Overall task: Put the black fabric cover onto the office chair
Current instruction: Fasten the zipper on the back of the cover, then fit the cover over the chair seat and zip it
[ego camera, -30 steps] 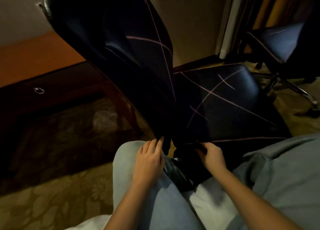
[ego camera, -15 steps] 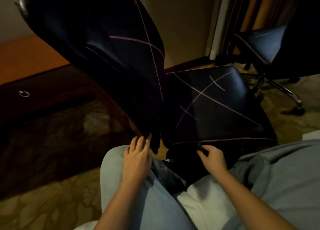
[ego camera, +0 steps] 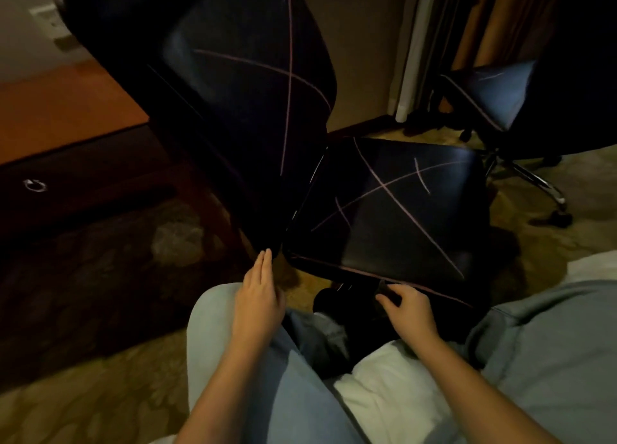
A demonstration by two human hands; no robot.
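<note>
The office chair (ego camera: 300,190) leans toward the person, with the black fabric cover (ego camera: 400,210) already stretched over backrest and seat. The left hand (ego camera: 258,296) has turned edge-on, straight fingers touching the backrest's lower edge. The right hand (ego camera: 410,310) stays at the seat's near edge, fingers curled. Whether they pinch the hem I cannot tell. Probably only tucking remains.

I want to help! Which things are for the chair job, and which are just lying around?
For the job:
chair
cover, black with pink lines
left hand, fingers straight
right hand, holding the cover's edge

Just lying about:
other chair
desk
socket
curtain
</note>
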